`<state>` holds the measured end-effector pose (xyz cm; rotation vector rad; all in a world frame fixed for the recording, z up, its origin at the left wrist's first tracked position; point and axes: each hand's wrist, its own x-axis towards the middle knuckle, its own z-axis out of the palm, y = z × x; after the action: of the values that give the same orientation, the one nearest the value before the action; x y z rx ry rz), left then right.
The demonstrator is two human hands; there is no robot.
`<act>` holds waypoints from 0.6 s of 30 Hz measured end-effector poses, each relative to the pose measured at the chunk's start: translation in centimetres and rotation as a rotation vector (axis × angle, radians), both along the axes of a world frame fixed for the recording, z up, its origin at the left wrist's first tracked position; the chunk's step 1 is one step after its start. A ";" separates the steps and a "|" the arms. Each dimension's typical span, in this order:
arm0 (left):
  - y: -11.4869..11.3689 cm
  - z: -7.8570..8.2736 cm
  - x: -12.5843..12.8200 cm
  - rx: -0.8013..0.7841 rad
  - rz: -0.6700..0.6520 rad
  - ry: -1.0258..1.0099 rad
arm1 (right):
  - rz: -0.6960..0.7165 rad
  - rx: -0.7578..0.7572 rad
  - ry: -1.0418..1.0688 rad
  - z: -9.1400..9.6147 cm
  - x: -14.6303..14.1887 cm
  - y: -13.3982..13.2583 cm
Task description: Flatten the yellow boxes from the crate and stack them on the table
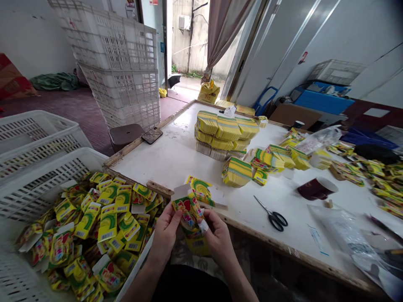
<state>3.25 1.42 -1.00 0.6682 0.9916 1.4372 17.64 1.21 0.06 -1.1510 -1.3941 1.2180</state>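
Note:
Between my two hands is a small yellow carton (187, 212) with a red and green print and a white flap raised at its top. My left hand (168, 224) pinches its left side, thumb on the front. On the right side, my right hand (214, 230) grips the carton, with something white wrapped around a finger or thumb. A flat yellow carton (201, 189) lies on the table edge just beyond. Below my hands another yellow piece (197, 246) shows, partly hidden. A white crate (103, 157) to the left is filled with folded yellow cartons (107, 222).
Stacked bundles of flat cartons (225, 130) stand on the white table (176, 147). Black scissors (275, 218), a dark mug (316, 188) and a plastic bag (343, 235) lie to the right. A phone (152, 135) rests at the left edge; tall stacked crates (126, 75) stand behind.

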 end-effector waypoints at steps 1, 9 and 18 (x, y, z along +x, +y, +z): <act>0.0 0.4 -0.3 0.018 0.056 0.043 | -0.014 0.049 -0.072 0.1 0.4 0.1; -1.1 3.8 -3.9 0.240 -0.243 0.605 | 0.316 0.601 -0.706 2.5 1.7 -0.4; -1.7 0.2 -0.6 0.304 -0.423 0.921 | -0.109 0.114 -0.097 -1.3 0.4 -0.8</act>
<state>2.60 -0.31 -0.80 1.7437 1.2137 0.8806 18.01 0.44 -1.19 -1.2032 -1.4340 1.0049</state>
